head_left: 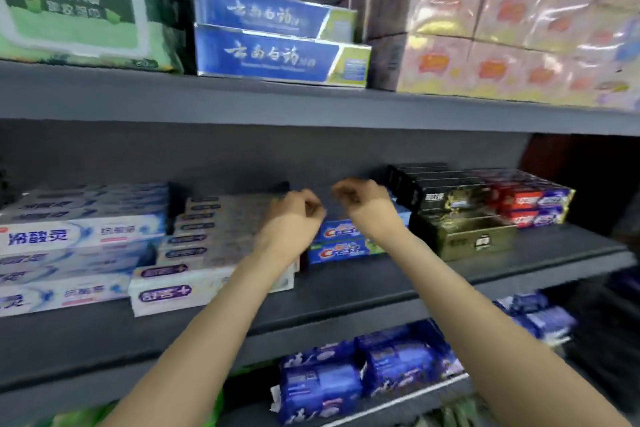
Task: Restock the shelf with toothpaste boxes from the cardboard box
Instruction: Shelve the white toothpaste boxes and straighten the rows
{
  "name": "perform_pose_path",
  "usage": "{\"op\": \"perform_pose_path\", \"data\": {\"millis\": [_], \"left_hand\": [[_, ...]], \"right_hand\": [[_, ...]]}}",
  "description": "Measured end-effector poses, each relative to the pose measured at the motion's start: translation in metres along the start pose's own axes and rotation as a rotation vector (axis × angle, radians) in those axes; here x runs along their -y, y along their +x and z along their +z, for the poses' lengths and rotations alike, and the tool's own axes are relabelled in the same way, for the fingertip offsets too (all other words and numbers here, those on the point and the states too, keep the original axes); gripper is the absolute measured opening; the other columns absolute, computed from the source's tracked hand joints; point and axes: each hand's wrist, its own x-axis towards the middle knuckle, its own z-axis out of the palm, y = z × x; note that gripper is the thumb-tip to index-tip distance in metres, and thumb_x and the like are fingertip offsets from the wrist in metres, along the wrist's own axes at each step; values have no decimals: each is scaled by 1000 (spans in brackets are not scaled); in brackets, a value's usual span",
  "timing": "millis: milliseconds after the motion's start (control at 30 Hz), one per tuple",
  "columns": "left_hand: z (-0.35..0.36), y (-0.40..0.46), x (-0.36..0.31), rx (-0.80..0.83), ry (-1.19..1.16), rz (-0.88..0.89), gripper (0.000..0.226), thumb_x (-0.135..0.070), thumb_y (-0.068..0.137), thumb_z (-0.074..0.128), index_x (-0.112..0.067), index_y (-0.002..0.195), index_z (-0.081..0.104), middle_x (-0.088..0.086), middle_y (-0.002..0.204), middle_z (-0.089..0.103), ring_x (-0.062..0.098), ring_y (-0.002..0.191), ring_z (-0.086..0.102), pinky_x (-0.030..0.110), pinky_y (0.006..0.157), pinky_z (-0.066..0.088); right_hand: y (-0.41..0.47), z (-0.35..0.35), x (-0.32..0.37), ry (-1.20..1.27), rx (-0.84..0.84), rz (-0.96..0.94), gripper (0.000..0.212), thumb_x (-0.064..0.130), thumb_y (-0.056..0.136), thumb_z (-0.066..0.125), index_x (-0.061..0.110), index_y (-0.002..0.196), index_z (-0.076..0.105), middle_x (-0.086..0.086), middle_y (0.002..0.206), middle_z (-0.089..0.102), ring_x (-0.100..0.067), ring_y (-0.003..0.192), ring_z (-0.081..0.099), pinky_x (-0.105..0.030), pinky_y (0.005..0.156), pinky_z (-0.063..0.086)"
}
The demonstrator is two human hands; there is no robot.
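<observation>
Dark grey shelves [311,107] fill the head view, stacked with goods. On the middle shelf [519,253], white toothpaste boxes [79,253] lie at left, blue toothpaste boxes [341,241] in the centre, black and gold boxes [460,218] at right. Both arms reach in over the blue boxes. The left hand [298,211] and right hand [360,198] have fingers curled inward, holding nothing visible. Blur hides finer detail.
</observation>
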Motion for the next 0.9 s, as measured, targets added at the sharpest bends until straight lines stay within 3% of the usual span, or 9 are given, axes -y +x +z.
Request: {"op": "perform_pose_path", "data": {"millis": [100,233,333,467,600,700,900], "left_hand": [[56,11,-44,-10,19,55,14,-24,86,55,-23,95,66,6,104,69,27,101,60,34,86,49],[135,22,-116,37,107,131,21,-27,93,49,-23,112,57,7,117,60,28,113,50,35,87,45],[201,35,-163,29,161,178,25,-25,95,48,-20,119,52,7,121,57,26,113,50,36,87,46],[281,57,-208,97,56,195,35,-17,95,47,-14,129,45,10,130,48,26,121,47,38,99,42],[333,85,-245,119,-86,19,42,-21,95,48,-15,136,40,8,138,47,23,129,43,34,108,35],[357,105,-268,147,-73,-126,51,-25,94,53,-10,139,37,11,141,46,25,129,44,32,107,36],[399,134,-284,208,-286,-406,57,-39,93,52,-4,137,40,12,136,50,30,121,52,34,100,43]], "right_hand": [[-6,-48,-57,31,-93,54,27,-2,87,51,4,105,70,-17,106,70,-31,102,64,-30,87,42],[-7,-110,-150,-51,-132,72,29,-3,83,51,4,104,70,-14,108,69,-29,104,61,-28,89,41],[0,-148,-228,-161,-74,40,27,1,83,55,3,107,68,-16,112,66,-31,108,58,-29,88,41],[15,-188,-327,-231,42,33,44,16,81,58,6,124,59,-17,129,56,-32,122,48,-29,99,36],[32,-213,-393,-286,88,96,68,16,79,68,8,140,38,-19,141,39,-36,132,32,-35,108,26],[48,-227,-429,-396,192,175,86,30,80,71,15,148,21,-13,154,19,-32,143,13,-38,116,18],[60,-230,-462,-494,236,239,96,49,76,70,28,150,13,-9,156,13,-30,145,7,-50,118,11]]}}
